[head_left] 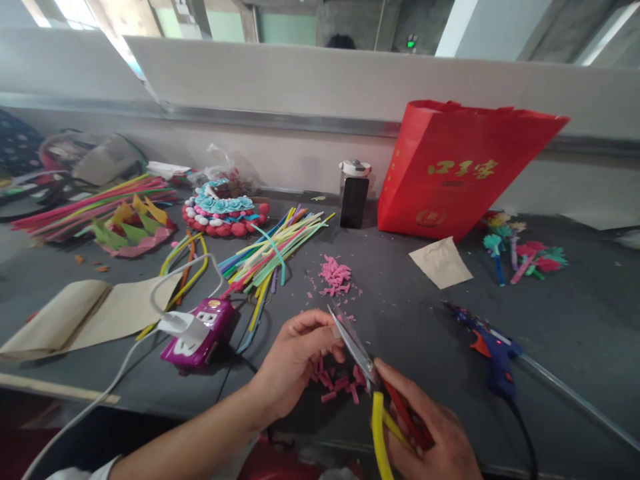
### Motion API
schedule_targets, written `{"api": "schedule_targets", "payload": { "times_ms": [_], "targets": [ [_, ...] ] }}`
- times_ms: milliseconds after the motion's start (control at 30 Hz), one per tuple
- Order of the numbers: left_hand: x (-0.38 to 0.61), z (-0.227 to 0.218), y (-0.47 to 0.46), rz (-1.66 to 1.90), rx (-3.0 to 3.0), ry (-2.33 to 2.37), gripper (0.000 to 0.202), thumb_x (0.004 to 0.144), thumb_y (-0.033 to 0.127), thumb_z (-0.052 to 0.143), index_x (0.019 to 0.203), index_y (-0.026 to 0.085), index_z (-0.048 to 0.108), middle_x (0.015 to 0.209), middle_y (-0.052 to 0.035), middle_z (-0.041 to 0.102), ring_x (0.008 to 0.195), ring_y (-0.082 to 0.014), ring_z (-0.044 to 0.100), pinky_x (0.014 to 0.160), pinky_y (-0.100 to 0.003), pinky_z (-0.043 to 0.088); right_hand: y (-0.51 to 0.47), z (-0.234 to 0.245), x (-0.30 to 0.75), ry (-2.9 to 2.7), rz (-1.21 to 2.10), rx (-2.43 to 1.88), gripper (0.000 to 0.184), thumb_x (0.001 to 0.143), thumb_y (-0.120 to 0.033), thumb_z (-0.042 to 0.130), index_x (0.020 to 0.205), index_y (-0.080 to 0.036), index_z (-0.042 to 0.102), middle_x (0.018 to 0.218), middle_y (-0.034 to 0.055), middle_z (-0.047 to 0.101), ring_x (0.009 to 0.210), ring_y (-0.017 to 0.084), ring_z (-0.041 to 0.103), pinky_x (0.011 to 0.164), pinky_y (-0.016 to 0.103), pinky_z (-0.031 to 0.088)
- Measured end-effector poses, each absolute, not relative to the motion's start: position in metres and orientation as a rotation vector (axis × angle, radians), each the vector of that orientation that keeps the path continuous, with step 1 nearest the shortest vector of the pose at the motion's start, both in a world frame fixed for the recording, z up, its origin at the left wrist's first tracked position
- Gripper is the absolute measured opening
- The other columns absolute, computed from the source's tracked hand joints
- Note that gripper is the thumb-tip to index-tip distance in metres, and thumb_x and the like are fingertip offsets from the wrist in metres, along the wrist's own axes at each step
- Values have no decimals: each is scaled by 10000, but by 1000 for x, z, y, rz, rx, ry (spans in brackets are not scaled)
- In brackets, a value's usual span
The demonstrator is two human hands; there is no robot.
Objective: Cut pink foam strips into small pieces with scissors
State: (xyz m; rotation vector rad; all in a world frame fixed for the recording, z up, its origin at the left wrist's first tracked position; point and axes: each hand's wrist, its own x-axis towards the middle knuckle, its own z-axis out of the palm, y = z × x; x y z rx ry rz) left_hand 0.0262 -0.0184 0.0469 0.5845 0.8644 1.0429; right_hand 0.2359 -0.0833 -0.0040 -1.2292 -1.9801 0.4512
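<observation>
My right hand [433, 433] grips scissors [357, 348] with one red handle and one yellow handle. Their blades point up and to the left, slightly apart. My left hand [295, 357] is closed in a pinch at the blades; what sits between its fingertips is hidden or too small to name. Under both hands lie small cut pink pieces [330, 396], partly covered by my fingers. Beyond the blade tips is a heap of smaller pink bits [335, 275], with crumbs scattered around it on the dark table [400, 320].
A blue glue gun [493, 353] lies right, its cord trailing to the front edge. At left stands a purple power strip [199, 333] with a white plug and cable. Colourful craft strips [280, 250], a phone [355, 202], a red bag [460, 170] and paper flowers [535, 257] lie farther back.
</observation>
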Motion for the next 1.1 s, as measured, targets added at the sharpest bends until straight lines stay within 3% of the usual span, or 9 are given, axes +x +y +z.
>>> {"api": "schedule_targets", "payload": {
  "times_ms": [300,700,933,1100],
  "targets": [
    [26,43,-16,1052,594,838,120,704,207,774,715,148,670,603,-13,670,533,-100,596,548,-187,441,-81,-10,243,-2151,357,-1168,592,824,-114,568,1390,-224,438,1225,55,689,1022,152,703,898,166,534],
    [25,45,-14,1087,641,842,145,684,213,789,666,148,661,582,-6,661,537,-104,595,569,-194,456,-84,1,237,-1908,595,-1284,495,788,-294,626,1279,-264,577,887,20,760,842,195,746,680,172,593],
    [23,48,-13,1104,639,832,123,692,201,783,691,152,670,586,-6,670,538,-105,605,581,-197,464,-87,-6,237,-1936,564,-1281,488,816,-247,591,1301,-258,536,1079,37,744,923,183,736,769,176,585],
    [23,48,-15,1104,654,832,98,706,189,767,701,149,678,603,-10,675,542,-104,600,582,-201,464,-84,-5,241,-2069,450,-1231,564,788,-132,561,1336,-248,498,1158,30,723,970,168,724,809,157,569]
  ]
}}
